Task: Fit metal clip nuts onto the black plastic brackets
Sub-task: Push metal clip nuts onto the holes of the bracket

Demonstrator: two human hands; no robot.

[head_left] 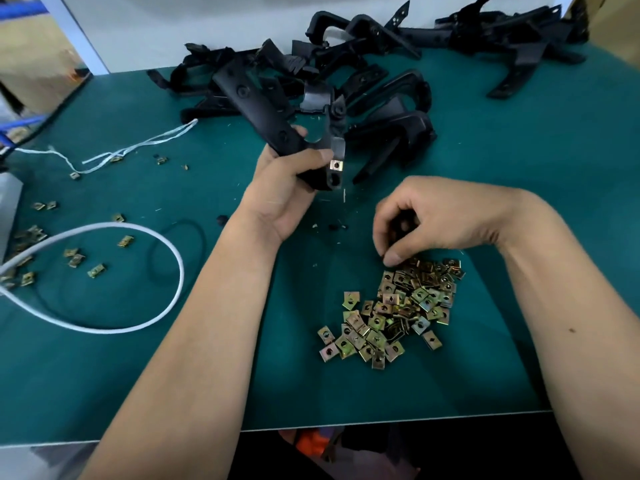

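Note:
My left hand (287,188) grips a long black plastic bracket (263,112) above the green mat, thumb near its lower end. One brass-coloured clip nut (336,164) sits on a tab of that bracket. My right hand (433,220) hovers at the top edge of a heap of clip nuts (398,310), fingers curled down, thumb and fingertips touching the topmost nuts. Whether a nut is pinched between them is hidden.
A pile of black brackets (363,81) lies at the back of the green mat (519,168), with more brackets (512,39) at the far right. Loose clip nuts (76,258), a white cable loop (145,237), a black ring (180,251) and white string (138,147) lie at the left.

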